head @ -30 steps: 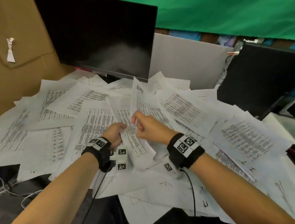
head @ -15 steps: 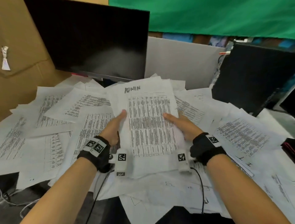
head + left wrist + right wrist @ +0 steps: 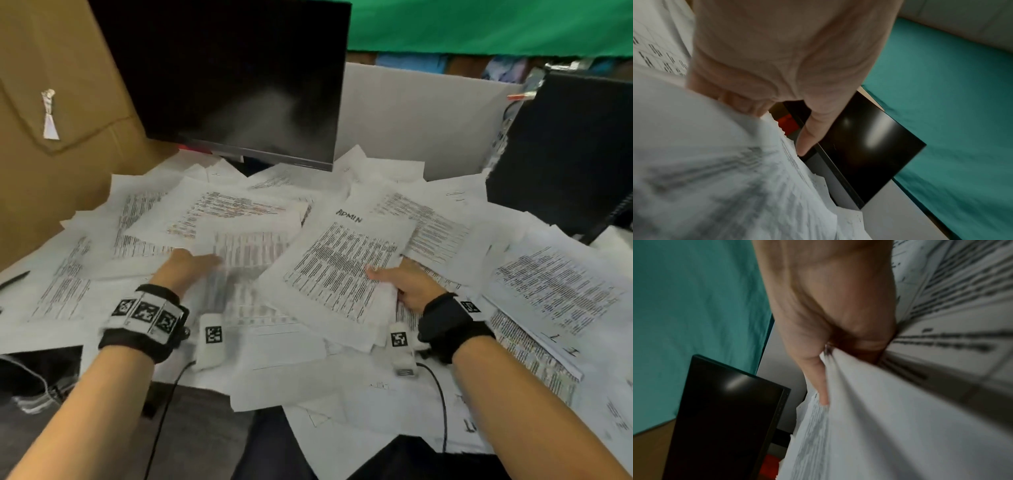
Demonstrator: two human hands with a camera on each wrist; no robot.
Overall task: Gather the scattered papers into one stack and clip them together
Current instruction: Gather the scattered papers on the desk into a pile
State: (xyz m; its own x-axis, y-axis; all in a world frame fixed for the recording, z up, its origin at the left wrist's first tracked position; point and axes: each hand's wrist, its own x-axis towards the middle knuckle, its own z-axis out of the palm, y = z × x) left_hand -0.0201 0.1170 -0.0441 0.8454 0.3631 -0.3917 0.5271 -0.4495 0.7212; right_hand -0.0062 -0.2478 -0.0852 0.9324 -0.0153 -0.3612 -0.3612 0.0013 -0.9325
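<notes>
Printed sheets lie scattered all over the desk (image 3: 565, 291). My right hand (image 3: 400, 284) grips the right edge of a thin sheaf topped by a page marked ADMIN (image 3: 342, 267), thumb on top. In the right wrist view the fingers (image 3: 818, 378) close on that sheaf (image 3: 890, 418). My left hand (image 3: 186, 269) is off to the left, its fingers under the edge of a blurred printed sheet (image 3: 250, 253). The left wrist view shows the hand (image 3: 789, 65) at that sheet (image 3: 715, 162), thumb straight. No clip is in view.
A dark monitor (image 3: 239, 78) stands at the back, with cardboard (image 3: 51, 154) on the left and a grey partition (image 3: 411, 113) behind. A black computer case (image 3: 565, 154) is at the right. A dark pen (image 3: 13, 279) lies far left. Cables run from my wrists.
Both hands held the ADMIN sheaf upright half a second ago. The right hand has now carried it right and laid it flatter; the left hand let go and moved left onto another sheet.
</notes>
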